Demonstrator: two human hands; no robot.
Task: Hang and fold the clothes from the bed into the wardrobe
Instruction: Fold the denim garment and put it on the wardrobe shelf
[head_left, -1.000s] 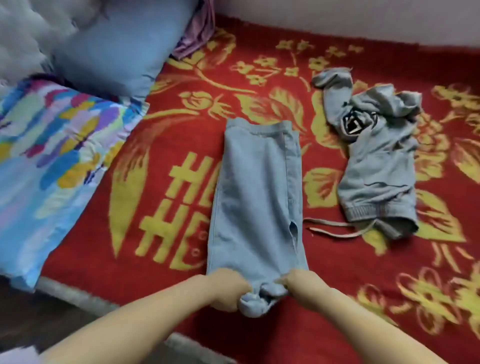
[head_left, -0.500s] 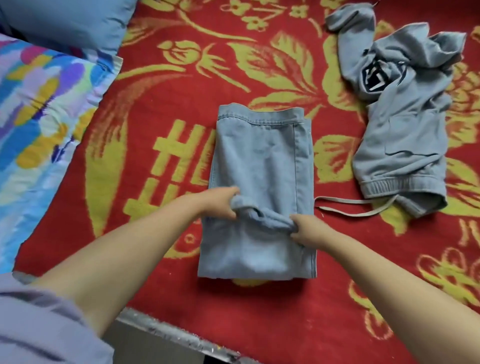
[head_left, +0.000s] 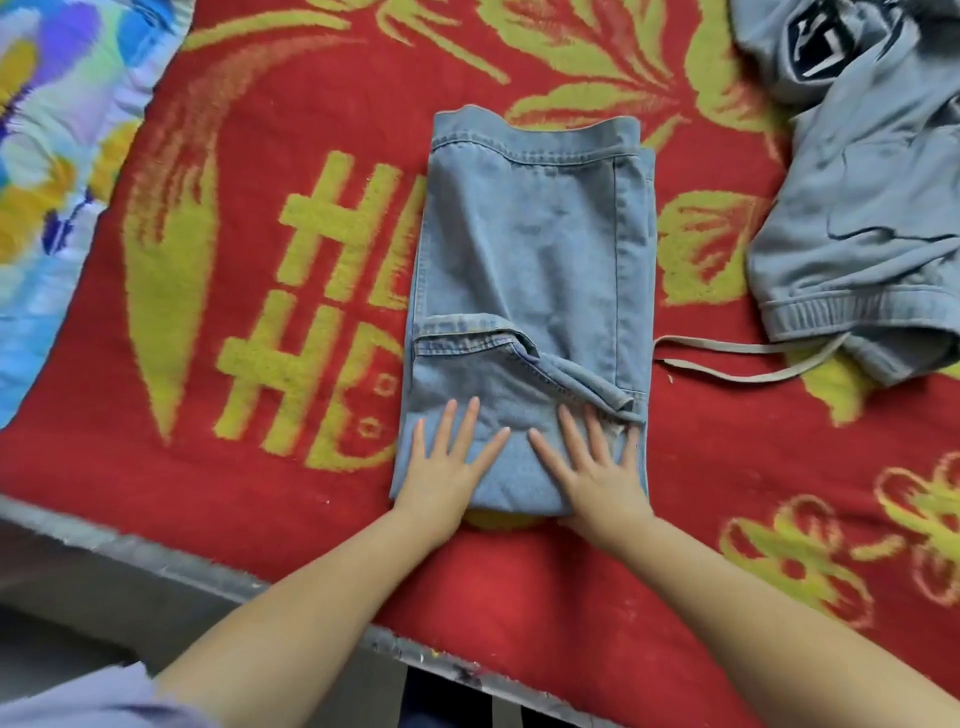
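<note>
Flattening soft rectangular folded denim (head_left: 530, 249)

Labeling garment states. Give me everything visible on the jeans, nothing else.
The jeans are light blue denim with stitched seams, lying flat on the red and yellow blanket near the bed's front edge. They are folded into a long rectangle, the near end doubled over on top, its hem running slantwise across the middle. A stitched hem band forms the far end. The left hand and right hand press flat, fingers spread, on the near folded part. Nothing else touches them.
</note>
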